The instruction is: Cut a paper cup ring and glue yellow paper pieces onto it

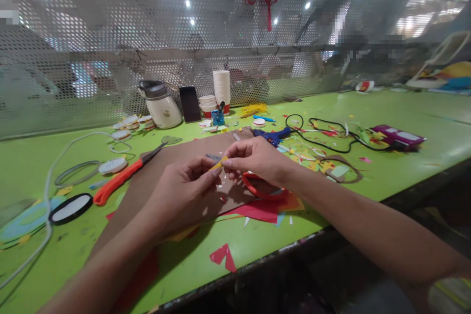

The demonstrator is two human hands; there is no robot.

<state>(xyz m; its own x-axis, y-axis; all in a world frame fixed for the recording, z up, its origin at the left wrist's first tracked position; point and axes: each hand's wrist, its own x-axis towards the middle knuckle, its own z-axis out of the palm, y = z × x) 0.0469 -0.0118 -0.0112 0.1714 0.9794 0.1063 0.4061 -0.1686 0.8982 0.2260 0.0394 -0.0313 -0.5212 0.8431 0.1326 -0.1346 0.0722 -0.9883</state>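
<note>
Between the fingertips of both hands is a small yellow piece of paper (217, 164). My left hand (187, 181) pinches its near end, and my right hand (253, 159) pinches the far end. Beneath them lies a brown board (154, 186) dotted with tiny paper scraps. Red-handled scissors (252, 186) rest on it, partly hidden under my right hand. Red paper (263, 211) sticks out at the board's near right corner. Left of my hands, an orange-handled knife (121, 179) lies across the board's edge.
A blue glue gun (274, 136) with a black cord lies behind my right hand. Along the back stand a white jug (162, 105), a phone (190, 104), stacked paper cups (221, 88) and a blue jar (218, 117). A purple box (399, 137) sits right; a white cable (51, 186) runs left.
</note>
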